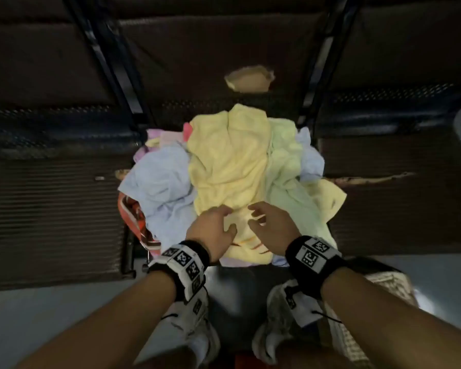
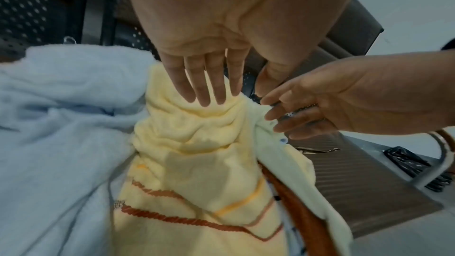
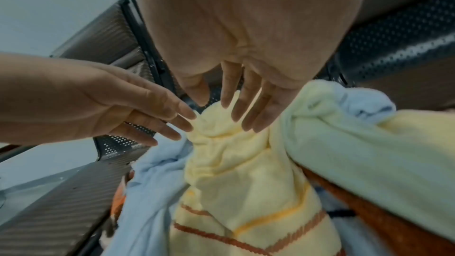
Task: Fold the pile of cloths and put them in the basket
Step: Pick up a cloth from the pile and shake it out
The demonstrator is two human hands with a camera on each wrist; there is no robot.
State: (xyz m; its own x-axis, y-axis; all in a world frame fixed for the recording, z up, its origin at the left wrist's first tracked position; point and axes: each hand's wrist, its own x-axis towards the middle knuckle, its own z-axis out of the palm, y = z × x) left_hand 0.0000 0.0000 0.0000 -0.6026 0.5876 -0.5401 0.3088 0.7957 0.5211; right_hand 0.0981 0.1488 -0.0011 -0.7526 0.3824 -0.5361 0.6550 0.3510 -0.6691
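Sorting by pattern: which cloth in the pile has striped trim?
The yellow cloth on top, under both hands; orange and brown stripes cross its near end. The blue cloth and green cloth look plain.

A: Head view?
B: High above, facing down at the yellow cloth (image 1: pixel 229 166), forearms entering from six o'clock.
A: Wrists?
B: Both close under the palms, facing along the fingers; all three share that cloth.
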